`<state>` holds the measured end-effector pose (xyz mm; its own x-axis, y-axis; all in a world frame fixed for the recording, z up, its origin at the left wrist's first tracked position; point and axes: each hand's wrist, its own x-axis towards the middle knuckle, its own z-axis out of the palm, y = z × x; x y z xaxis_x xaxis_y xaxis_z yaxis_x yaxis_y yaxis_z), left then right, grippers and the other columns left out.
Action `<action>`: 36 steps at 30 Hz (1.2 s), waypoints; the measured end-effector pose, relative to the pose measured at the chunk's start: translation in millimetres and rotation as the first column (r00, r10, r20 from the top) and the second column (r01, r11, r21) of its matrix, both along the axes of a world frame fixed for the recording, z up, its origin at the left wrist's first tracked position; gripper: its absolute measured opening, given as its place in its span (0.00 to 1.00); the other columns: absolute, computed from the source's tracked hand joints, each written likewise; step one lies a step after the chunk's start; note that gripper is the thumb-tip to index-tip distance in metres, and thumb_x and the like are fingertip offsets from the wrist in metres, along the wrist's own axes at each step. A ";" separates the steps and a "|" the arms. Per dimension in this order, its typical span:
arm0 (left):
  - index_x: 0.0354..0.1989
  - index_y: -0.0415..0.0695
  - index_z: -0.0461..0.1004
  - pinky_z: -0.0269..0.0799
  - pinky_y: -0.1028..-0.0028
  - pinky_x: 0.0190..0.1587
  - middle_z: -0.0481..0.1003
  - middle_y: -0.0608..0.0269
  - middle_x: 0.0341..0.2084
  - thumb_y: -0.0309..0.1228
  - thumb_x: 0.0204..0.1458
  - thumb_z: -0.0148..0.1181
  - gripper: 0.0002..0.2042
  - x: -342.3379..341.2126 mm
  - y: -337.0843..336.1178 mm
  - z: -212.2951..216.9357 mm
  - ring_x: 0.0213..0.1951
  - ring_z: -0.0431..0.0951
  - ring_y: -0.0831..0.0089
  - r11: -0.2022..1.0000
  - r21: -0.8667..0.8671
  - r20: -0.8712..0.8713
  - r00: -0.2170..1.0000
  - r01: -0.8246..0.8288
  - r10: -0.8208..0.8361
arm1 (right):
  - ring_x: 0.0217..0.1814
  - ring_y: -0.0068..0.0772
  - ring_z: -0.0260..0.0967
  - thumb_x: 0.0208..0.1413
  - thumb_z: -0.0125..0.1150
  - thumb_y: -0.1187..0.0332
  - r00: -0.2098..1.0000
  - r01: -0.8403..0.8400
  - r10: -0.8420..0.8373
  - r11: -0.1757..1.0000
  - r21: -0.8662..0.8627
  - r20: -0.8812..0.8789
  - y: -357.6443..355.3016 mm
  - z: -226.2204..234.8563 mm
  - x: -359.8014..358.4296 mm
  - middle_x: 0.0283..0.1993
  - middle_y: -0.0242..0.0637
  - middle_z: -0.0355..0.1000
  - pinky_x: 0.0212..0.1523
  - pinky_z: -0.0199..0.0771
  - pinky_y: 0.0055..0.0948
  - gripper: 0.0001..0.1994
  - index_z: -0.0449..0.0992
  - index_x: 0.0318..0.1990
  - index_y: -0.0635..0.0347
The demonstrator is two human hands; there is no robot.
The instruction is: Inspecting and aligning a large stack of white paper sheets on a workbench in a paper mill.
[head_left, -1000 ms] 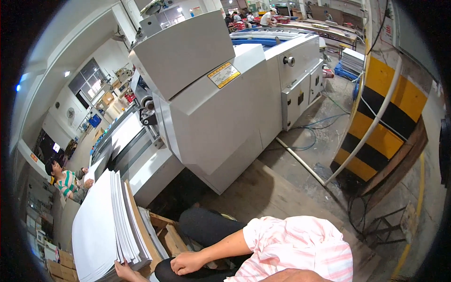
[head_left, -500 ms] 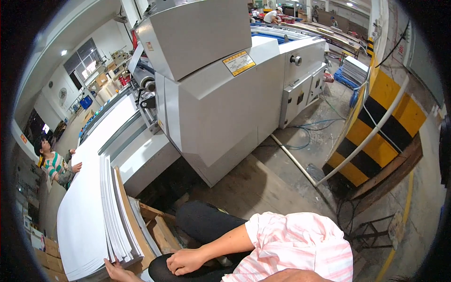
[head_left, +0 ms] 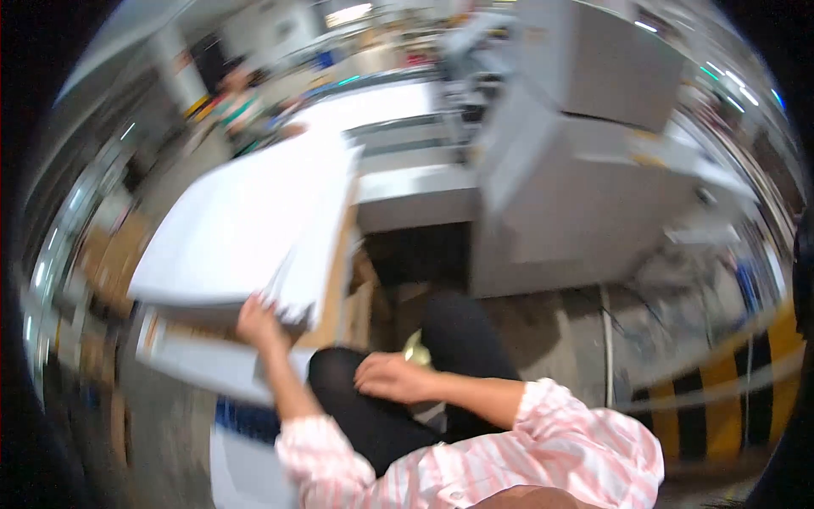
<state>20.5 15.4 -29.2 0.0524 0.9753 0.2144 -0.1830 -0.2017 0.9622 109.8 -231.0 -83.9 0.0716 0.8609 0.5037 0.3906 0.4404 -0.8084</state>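
Observation:
A thick stack of large white paper sheets (head_left: 246, 212) lies at the left, its layers fanned along the near right edge. My left hand (head_left: 261, 324) is at the stack's near edge, fingers closed on the sheets there; motion blur hides exactly how many they pinch. My right hand (head_left: 392, 376) holds nothing and rests palm down on my black-trousered knee, its fingers loosely bent. Under the paper is a brown board (head_left: 340, 276).
A large grey machine (head_left: 568, 204) stands ahead to the right, and its feed bed (head_left: 415, 182) adjoins the stack. Another person (head_left: 242, 110) stands beyond the paper at the far left. A yellow-and-black striped barrier (head_left: 712, 407) is at the right.
My view has swung left, so the stack and machine appear farther right. My left forearm has come into view, its hand still at the paper edge. My right hand stays on my knee.

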 end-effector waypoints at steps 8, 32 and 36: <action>0.28 0.33 0.73 0.75 0.77 0.27 0.68 0.67 0.21 0.28 0.51 0.56 0.08 -4.6 -19.9 21.1 0.23 0.68 0.82 1.000 -0.012 0.120 0.993 0.005 -0.003 | 0.43 0.32 0.68 0.52 0.56 0.71 0.967 -0.255 0.241 0.942 -0.220 -0.086 24.9 66.8 2.1 0.39 0.40 0.72 0.44 0.67 0.27 0.08 0.75 0.36 0.66; 0.32 0.35 0.73 0.76 0.77 0.30 0.69 0.68 0.23 0.27 0.52 0.55 0.07 0.5 -27.8 15.6 0.24 0.68 0.84 1.000 -0.005 0.159 0.987 0.017 -0.016 | 0.42 0.37 0.66 0.42 0.64 0.66 0.873 0.177 -0.253 0.961 0.213 0.417 211.1 113.5 50.2 0.37 0.32 0.74 0.45 0.63 0.33 0.08 0.78 0.31 0.56; 0.33 0.34 0.73 0.76 0.77 0.29 0.69 0.69 0.23 0.27 0.52 0.54 0.07 0.8 -28.7 15.8 0.25 0.68 0.84 1.000 0.005 0.147 0.989 0.022 -0.022 | 0.43 0.35 0.64 0.43 0.62 0.62 0.820 0.324 -0.369 0.929 0.176 0.438 214.0 109.3 49.4 0.37 0.31 0.73 0.46 0.57 0.35 0.09 0.79 0.32 0.53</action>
